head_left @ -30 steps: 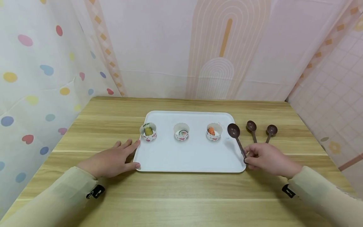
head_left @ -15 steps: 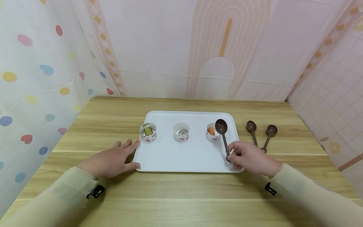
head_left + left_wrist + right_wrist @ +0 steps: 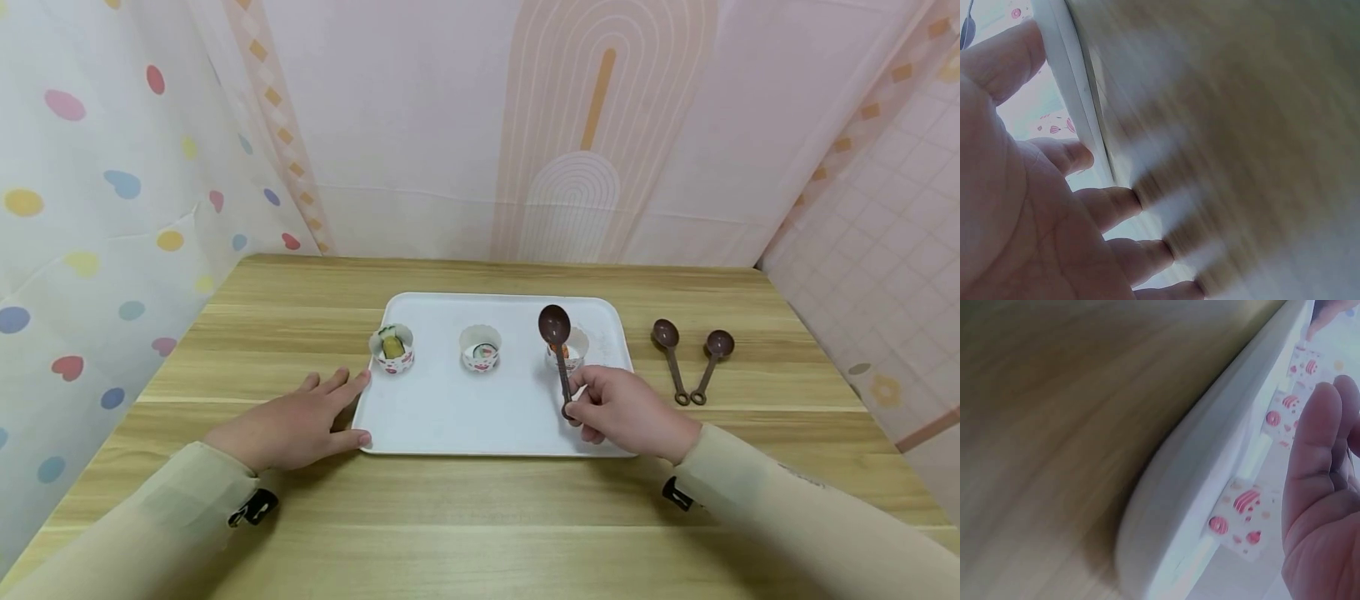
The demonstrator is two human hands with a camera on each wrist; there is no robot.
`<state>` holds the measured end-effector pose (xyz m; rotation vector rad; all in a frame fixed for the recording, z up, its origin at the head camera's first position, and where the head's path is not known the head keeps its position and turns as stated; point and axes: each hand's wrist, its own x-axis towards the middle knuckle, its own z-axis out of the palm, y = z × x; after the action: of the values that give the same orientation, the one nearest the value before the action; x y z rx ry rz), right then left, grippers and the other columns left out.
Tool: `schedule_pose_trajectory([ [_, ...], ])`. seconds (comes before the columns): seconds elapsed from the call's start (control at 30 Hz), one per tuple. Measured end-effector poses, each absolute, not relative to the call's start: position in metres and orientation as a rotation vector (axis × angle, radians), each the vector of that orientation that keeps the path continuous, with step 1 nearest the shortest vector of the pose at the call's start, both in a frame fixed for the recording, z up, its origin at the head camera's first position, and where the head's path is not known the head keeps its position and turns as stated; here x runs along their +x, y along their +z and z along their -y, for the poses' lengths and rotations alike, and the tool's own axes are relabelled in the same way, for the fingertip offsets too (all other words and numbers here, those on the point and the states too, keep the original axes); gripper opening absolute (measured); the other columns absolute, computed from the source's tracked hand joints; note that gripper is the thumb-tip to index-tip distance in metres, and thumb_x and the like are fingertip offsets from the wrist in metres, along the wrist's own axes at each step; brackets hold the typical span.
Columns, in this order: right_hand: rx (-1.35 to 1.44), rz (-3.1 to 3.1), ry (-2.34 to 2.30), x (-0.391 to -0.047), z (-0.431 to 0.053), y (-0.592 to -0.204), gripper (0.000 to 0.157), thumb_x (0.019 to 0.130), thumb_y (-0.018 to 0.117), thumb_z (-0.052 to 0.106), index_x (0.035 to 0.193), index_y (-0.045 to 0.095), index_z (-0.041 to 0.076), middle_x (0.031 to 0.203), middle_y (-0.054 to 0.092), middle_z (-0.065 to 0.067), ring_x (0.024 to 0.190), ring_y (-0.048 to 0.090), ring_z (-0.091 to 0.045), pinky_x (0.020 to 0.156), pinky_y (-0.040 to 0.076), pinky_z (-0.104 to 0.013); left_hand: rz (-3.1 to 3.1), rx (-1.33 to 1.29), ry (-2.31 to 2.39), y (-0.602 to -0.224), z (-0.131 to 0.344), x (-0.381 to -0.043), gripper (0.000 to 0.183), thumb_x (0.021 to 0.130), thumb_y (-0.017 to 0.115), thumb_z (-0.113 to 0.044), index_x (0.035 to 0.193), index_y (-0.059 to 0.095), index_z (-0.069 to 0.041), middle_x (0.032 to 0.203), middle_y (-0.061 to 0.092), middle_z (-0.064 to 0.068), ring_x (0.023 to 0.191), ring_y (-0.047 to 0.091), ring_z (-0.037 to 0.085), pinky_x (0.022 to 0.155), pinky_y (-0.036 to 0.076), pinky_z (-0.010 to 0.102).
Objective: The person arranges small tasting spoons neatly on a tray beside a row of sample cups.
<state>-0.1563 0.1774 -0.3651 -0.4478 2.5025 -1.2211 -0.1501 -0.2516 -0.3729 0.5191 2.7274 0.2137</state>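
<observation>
At the far left, a white cloth with coloured dots and hearts (image 3: 90, 183) is hung beside a wood-grained bench (image 3: 450, 533). Next, the left hand (image 3: 292, 423) is laid with fingers spread, thumb and index fingertip placed at the left edge of a white tray (image 3: 450, 417). On the tray, three paper cups are stood in a row. In the left cup (image 3: 398, 364), green and yellow pieces (image 3: 393, 347) are held; in the middle cup (image 3: 472, 337), a round slice with a dark rim (image 3: 484, 351) is seen; in the right cup (image 3: 577, 340), an orange piece (image 3: 564, 352) is partly hidden by a large brown spoon (image 3: 555, 323). That spoon is pinched near the handle's end by the right hand (image 3: 630, 412), its bowl raised over the tray; whether the cup is touched cannot be told. Farther right, on the bench, a brown spoon (image 3: 666, 335) and a smaller brown spoon (image 3: 719, 344) are laid, their handle ends close together.
</observation>
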Motion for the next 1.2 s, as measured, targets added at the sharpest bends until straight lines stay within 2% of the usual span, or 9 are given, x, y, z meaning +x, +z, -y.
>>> schedule_pose_trajectory([
  [0.43,-0.435,-2.474,-1.236,-0.164,-0.156,-0.368,0.003,0.098,0.066,0.006,0.101,0.065,0.006,0.07,0.071,-0.007,0.055,0.061,-0.012,0.053,0.047,-0.024,-2.718,0.521,0.218,-0.371,0.251,-0.15,0.099,0.098,0.057,-0.071,0.168,0.026,-0.008,0.166,0.027,0.037,0.144,0.025,0.074,0.109,0.04,0.076],
  [0.9,-0.398,-2.401,-1.304,-0.173,-0.125,-0.369,0.009,0.098,0.068,0.007,0.106,0.066,0.004,0.08,0.076,-0.009,0.056,0.059,-0.011,0.058,0.054,-0.027,-2.717,0.51,0.216,-0.374,0.251,-0.152,0.1,0.097,0.057,-0.073,0.168,0.026,-0.009,0.166,0.027,0.037,0.144,0.025,0.074,0.108,0.039,0.078],
  [1.2,-0.379,-2.339,-1.33,-0.179,-0.101,-0.373,0.007,0.098,0.066,0.006,0.105,0.065,0.006,0.081,0.075,-0.007,0.056,0.059,-0.011,0.056,0.052,-0.025,-2.72,0.506,0.218,-0.376,0.252,-0.153,0.1,0.097,0.055,-0.074,0.168,0.025,-0.01,0.167,0.027,0.036,0.145,0.024,0.073,0.109,0.038,0.077],
])
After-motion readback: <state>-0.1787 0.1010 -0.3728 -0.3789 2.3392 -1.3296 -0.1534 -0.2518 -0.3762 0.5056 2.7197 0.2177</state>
